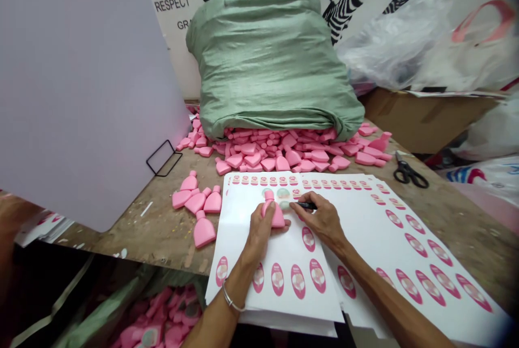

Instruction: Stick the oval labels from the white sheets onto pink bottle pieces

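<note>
My left hand (259, 229), closed, grips a small pink bottle-shaped piece (276, 215) with its neck pointing away from me. Close beside it on the right, my right hand (322, 217) pinches a slim black tool (307, 205); whether it is a knife or a pen I cannot make out. A pale greenish round sticker (285, 205) shows at the tool's left end, near the pink piece. Both hands are over a white sticker sheet (251, 240) with pink oval labels and a row of small ones. A second sheet (365, 229) lies to the right.
Several pink pieces (198, 201) lie left of the sheets. Behind, many more spill from a green sack (267, 56). Black scissors (410, 174) rest at the right. A large pale board (81, 78) stands left by a black wire stand (164, 159). Below the table edge are labelled pink pieces (162, 321).
</note>
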`<state>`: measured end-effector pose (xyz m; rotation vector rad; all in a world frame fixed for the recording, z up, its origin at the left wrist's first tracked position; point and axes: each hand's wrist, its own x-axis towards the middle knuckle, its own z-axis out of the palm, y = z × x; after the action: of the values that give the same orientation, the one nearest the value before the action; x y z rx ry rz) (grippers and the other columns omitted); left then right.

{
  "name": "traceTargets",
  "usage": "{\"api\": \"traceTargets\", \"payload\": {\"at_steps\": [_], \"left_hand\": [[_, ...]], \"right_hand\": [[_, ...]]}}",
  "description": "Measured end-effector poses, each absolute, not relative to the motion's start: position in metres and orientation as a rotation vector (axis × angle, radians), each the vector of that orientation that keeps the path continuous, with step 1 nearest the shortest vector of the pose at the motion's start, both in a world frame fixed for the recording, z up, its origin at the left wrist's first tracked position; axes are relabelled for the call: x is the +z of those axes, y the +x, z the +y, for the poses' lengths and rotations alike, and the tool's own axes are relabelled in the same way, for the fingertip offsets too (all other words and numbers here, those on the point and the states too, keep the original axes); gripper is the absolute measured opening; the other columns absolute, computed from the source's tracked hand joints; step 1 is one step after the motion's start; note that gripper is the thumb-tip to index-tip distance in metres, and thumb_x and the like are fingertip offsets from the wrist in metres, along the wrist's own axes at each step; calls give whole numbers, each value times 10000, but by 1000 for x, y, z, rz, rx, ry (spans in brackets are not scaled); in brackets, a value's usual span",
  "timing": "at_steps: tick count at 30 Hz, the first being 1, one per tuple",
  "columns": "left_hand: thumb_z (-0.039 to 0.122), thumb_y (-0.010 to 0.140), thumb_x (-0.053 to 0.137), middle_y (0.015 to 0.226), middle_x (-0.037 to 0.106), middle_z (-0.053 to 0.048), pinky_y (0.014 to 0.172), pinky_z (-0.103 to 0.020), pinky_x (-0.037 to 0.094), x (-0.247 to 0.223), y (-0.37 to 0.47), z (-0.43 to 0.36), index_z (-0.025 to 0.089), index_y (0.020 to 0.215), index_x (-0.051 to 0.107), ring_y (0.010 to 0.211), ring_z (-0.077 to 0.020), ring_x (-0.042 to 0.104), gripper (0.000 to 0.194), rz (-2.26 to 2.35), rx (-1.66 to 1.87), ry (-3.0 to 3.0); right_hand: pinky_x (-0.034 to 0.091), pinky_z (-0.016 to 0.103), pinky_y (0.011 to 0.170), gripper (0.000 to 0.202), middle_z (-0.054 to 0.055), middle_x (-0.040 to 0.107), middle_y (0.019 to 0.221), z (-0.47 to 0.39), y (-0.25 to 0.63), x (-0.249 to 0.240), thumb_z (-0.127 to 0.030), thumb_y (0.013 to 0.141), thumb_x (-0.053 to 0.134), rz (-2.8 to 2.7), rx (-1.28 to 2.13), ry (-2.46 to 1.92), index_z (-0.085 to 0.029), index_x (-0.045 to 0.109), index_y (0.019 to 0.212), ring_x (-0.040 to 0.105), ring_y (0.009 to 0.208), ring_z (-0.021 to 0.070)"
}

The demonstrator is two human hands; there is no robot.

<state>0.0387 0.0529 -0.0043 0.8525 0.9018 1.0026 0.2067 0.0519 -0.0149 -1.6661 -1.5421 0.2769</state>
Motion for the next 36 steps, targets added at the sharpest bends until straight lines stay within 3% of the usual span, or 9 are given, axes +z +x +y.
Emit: {"api": "traceTargets", "payload": {"at_steps": [6,13,20,36], "left_hand": [[583,735,625,797,579,-51,653,-349,571,3,38,51,118,926,564,658,-181,657,506,889,1010,794],[597,862,396,768,666,-112,599,-349,566,36,29,39,68,922,643,611,-195,649,586,795,983,682],[581,882,363,731,674,-94,597,-345,563,40,23,35,80,973,627,581,-192,653,574,795,1002,693],[609,865,376,772,676,-102,655,-375,564,38,18,34,86,983,633,646,-201,663,594,753,1009,683]], "right_hand": [[417,268,578,372,6,582,665,46,210,18,-545,724,640,-1248,612,-1542,-180,573,718,519,620,140],[480,336,798,389,55,718,932,25,184,40,-526,723,661,-1277,1034,-1447,-190,729,908,623,914,244],[496,361,834,410,47,734,931,19,172,46,-526,719,671,-1304,1081,-1424,-202,742,960,646,937,267],[527,327,801,316,18,733,892,17,164,50,-503,738,664,-1361,968,-1423,-218,746,846,663,875,230]]}}
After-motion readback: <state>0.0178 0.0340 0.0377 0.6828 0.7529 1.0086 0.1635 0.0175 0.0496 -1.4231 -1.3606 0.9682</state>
